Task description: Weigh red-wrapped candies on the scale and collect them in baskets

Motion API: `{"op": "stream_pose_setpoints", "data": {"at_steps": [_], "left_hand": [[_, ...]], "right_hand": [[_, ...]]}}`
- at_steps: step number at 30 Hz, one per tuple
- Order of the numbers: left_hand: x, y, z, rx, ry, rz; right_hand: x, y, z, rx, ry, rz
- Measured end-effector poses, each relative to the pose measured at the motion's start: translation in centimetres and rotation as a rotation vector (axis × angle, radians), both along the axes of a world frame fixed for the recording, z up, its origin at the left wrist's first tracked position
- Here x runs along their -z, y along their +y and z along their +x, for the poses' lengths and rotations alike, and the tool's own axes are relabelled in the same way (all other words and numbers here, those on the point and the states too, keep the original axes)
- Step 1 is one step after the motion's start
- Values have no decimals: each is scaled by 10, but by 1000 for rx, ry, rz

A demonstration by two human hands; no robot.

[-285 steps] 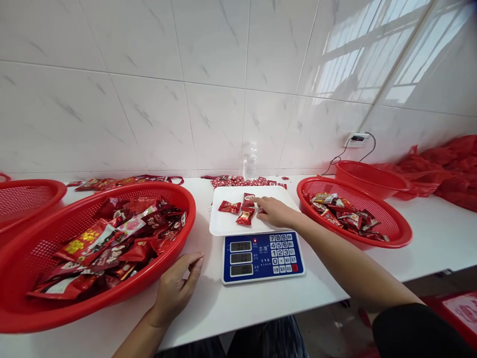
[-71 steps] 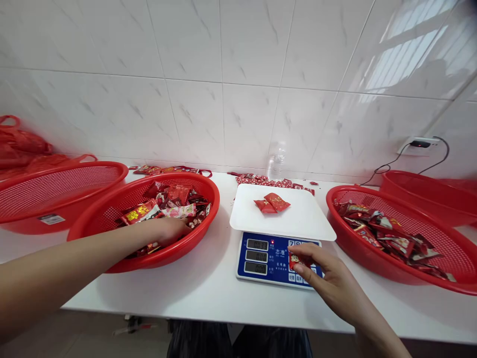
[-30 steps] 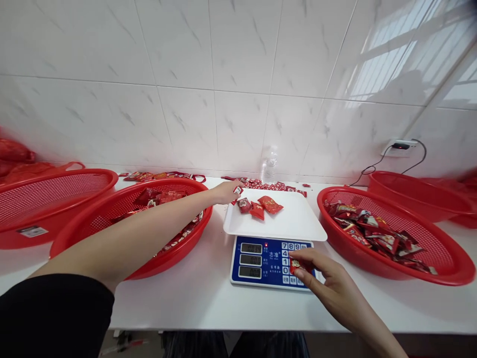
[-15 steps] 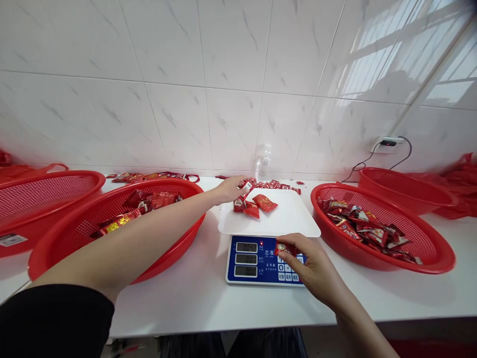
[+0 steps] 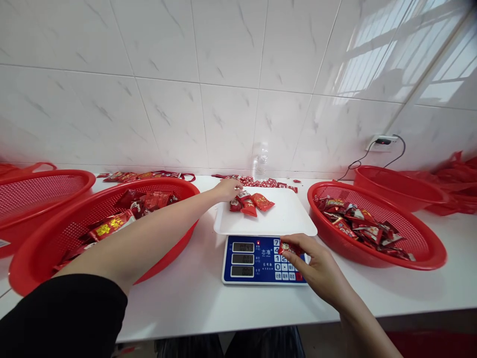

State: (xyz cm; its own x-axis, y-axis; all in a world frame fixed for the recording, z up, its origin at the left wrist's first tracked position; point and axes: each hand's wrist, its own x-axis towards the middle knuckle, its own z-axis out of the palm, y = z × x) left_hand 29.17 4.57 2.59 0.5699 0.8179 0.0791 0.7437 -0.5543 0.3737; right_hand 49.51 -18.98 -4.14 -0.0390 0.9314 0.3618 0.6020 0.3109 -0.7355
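Several small red snack packets (image 5: 249, 208) lie in a cluster on the left part of the white weighing pan (image 5: 288, 216). My left hand (image 5: 228, 190) is just above the pan's left rim beside these packets, its fingers slightly apart and holding nothing. Below the pan, the blue front panel of the digital scale (image 5: 265, 266) shows lit digits, the top line seeming to read 0.048. My right hand (image 5: 315, 261) is over the keypad, its thumb and fingers closed on a small red packet (image 5: 286, 248) that they partly cover.
A large red basket (image 5: 179, 186) with packets stands left, under my left forearm. To the right is another red basket (image 5: 441, 261) with packets. Flat red wrappers (image 5: 257, 182) and a clear bottle (image 5: 260, 161) are along the wall. A cable (image 5: 354, 164) runs from a socket.
My left hand has let go of a packet, which now rests with the others on the pan. The top reading rose from about 0.042. My right hand still holds its packet.
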Motion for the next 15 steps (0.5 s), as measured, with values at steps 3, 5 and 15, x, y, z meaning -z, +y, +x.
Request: {"op": "stream_pose_setpoints", "data": {"at_steps": [3,5,15], "left_hand": [[-11,-9,-15,10,5,-6],[-17,-18,-27,28,4,-8],[-22,-60,-125,-123,287,-63]], "right_hand": [[-1,4,0,12,-13,19],[-1,7,1,23,-21,38],[-2,16,6,45,-63,113]]}}
